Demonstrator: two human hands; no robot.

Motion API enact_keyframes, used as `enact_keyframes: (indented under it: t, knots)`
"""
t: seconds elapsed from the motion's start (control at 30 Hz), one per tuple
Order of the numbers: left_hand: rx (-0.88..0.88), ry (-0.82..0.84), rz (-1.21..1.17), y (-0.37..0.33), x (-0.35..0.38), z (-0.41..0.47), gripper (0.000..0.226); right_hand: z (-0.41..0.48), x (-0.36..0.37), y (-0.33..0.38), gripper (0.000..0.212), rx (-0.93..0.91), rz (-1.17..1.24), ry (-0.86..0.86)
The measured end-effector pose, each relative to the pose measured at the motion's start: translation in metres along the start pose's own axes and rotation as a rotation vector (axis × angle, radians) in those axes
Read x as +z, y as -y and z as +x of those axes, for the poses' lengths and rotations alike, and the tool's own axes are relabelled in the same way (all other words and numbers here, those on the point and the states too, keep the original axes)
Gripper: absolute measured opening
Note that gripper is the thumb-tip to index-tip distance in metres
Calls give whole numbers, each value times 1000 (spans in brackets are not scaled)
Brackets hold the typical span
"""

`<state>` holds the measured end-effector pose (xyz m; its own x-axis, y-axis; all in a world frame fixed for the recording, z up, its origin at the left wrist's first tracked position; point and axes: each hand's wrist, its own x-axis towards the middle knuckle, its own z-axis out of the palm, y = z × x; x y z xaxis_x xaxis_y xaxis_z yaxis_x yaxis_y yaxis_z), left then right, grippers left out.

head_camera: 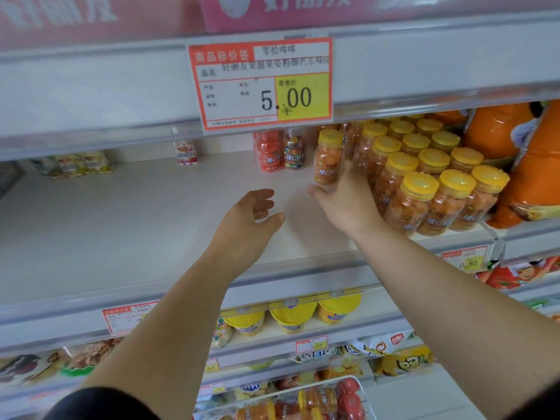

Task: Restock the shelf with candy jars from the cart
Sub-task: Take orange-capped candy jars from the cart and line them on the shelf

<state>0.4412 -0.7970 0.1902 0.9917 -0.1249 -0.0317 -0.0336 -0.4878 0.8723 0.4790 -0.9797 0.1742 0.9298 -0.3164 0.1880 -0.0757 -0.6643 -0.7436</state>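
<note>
Right hand (pixel 345 204) grips a clear plastic jar of orange candy with a yellow lid (pixel 328 157) above the white shelf (pixel 136 213).

Its fingers wrap the jar's lower half; the jar stands nearly upright, lid up, just left of matching jars (pixel 430 177). The left hand (pixel 251 219) hovers empty, fingers loosely spread.

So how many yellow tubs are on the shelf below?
3, in a row: left tub, middle tub, right tub. Others may sit hidden behind them.

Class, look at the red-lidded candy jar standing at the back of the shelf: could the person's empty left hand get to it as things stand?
Probably yes. The left hand is open and empty, and bare shelf lies between it and the red-lidded candy jar. Nothing stands in front.
</note>
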Motion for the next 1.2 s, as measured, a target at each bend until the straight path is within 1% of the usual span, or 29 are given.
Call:
enact_keyframes:
  t: [0.07,0.13,0.2,0.33,0.47,0.67,0.83,1.03,1.13,1.2]
  knots:
    - [2,-3,-8,0,0,0,47,-21,-10,-2,69,-44,-139,127]
    - [4,-7,-13,-1,1,1,47,-24,-9,-2,73,-73,-281,202]
    - [3,-10,-12,-1,1,1,47,-13,-2,2,77,-57,-327,232]
    - [9,-9,-19,1,1,1,47,14,18,3,71,9,-343,218]
    - [13,-6,-33,2,0,1,46,37,31,-2,79,13,-349,162]
    - [4,-7,-44,3,0,2,46,63,37,-6,91,39,-338,162]
    - [-2,-7,-47,2,0,1,46,69,38,-8,94,35,-344,149]
    - [17,-9,7,1,1,-1,46,69,38,-5,96,45,-320,146]
    - [47,-16,56,0,4,-3,43,50,25,1,90,34,-333,195]
    - [84,-40,102,-1,6,-4,39,26,7,11,79,-6,-331,239]
